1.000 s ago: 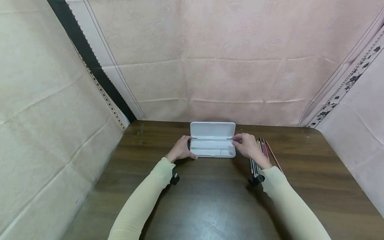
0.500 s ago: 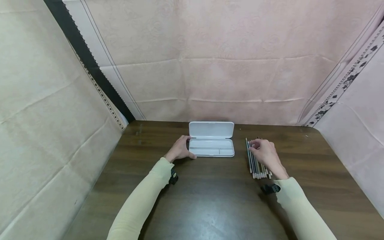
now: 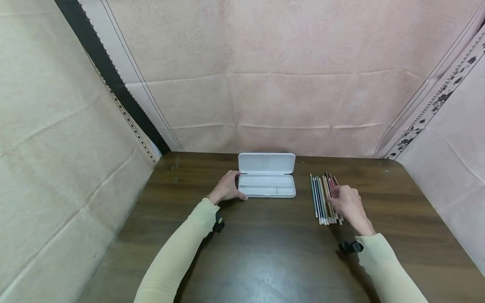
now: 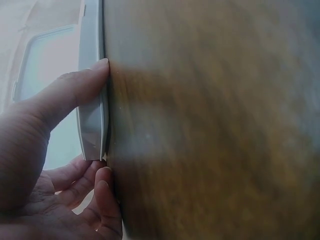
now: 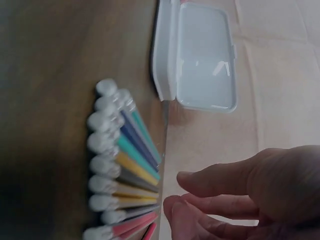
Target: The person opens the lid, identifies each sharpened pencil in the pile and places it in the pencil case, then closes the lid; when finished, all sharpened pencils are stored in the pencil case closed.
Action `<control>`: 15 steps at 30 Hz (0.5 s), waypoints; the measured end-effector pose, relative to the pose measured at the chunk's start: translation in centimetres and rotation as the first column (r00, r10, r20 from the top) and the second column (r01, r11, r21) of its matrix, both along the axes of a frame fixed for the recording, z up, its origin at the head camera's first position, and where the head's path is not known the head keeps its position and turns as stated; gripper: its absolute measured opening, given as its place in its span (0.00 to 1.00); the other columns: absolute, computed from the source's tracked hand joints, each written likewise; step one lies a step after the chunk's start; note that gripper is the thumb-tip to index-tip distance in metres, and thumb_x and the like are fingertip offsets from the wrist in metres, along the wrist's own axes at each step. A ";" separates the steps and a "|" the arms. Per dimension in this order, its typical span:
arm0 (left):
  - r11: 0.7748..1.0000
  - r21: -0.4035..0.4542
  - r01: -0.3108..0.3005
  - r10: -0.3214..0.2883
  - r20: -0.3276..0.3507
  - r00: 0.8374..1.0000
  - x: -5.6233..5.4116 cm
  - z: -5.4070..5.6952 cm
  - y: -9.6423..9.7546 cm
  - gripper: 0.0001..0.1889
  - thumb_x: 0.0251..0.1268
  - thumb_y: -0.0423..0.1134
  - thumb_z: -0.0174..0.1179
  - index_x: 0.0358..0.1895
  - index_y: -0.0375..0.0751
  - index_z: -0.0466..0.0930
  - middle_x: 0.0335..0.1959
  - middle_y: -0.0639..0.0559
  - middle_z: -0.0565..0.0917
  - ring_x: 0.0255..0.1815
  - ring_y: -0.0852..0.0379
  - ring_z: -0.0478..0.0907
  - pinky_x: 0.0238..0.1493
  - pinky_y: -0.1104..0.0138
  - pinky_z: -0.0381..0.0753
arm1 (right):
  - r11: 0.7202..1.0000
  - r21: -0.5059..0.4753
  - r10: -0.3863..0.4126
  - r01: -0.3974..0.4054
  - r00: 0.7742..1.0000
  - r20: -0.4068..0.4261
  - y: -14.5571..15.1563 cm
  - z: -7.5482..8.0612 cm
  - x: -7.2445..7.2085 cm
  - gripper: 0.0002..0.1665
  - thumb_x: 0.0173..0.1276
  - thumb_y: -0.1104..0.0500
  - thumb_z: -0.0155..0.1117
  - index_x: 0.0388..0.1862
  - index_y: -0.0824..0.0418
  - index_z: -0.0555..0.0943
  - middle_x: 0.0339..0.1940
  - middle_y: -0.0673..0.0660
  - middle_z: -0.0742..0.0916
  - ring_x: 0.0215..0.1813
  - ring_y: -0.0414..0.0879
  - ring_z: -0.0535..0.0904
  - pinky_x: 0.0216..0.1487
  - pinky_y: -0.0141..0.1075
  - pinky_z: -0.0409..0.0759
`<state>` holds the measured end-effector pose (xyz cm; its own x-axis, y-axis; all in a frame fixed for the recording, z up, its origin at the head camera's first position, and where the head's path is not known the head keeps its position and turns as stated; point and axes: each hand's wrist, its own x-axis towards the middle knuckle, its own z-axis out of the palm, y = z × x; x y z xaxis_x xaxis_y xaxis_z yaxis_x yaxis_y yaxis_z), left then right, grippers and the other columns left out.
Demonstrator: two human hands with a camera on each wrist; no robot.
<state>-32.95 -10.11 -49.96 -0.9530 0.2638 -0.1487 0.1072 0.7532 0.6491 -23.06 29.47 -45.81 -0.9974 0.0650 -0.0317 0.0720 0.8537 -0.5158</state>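
A white pencil case (image 3: 267,195) lies with its lid (image 3: 267,163) raised, its compartments bare. My left hand (image 3: 228,187) holds the case at its left end. In the left wrist view the thumb (image 4: 87,82) presses the front wall while curled fingers touch the short side. Right of the case, several coloured pencils (image 3: 320,198) lie side by side, their white ends (image 5: 102,165) toward me. Over the right side of this row is my right hand (image 3: 348,205), covering some pencils. Its thumb and fingers are slightly apart with nothing visible between them.
Everything stands on a brown wood-grain table (image 3: 246,252). Pale cloth (image 3: 288,105) hangs behind the table's far edge and on both sides. A black wrist camera (image 3: 350,247) sits at the right cuff, another (image 3: 218,221) at the left.
My right hand has left the right end of the case and moved right, across the pencils, uncovering most of the row. The left hand stays at the case.
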 end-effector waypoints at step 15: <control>1.000 0.014 -0.006 0.006 0.002 1.000 0.1 0.2 0.1 0.51 0.54 0.43 0.86 0.81 0.39 0.67 0.82 0.40 0.70 0.80 0.41 0.70 0.84 0.45 0.71 | 0.999 0.044 0.010 -0.010 1.000 -0.001 1.8 -1.8 0.5 0.10 0.72 0.67 0.64 0.39 0.73 0.89 0.35 0.70 0.88 0.32 0.55 0.81 0.30 0.42 0.78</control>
